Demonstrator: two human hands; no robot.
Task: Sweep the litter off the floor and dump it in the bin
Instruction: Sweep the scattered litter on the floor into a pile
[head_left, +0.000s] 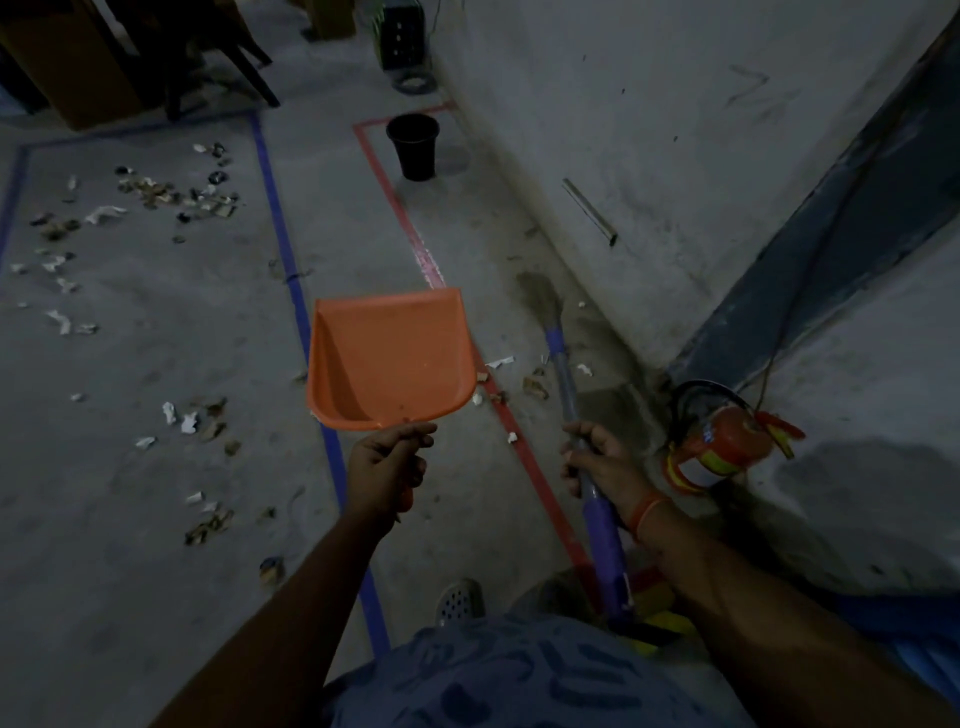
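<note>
My left hand grips the handle of an orange dustpan, held above the floor with its empty scoop facing up. My right hand grips the blue handle of a broom; its bristle head rests on the floor near the wall. Litter of paper scraps and dark bits lies scattered over the floor inside the blue tape at left. A few scraps lie by the red tape between dustpan and broom. A black bin stands upright against the wall ahead, inside the red tape.
A grey wall runs along the right. A red fire extinguisher lies on the floor at its corner. Dark furniture and a crate stand at the far end. My shoe is near the blue tape line.
</note>
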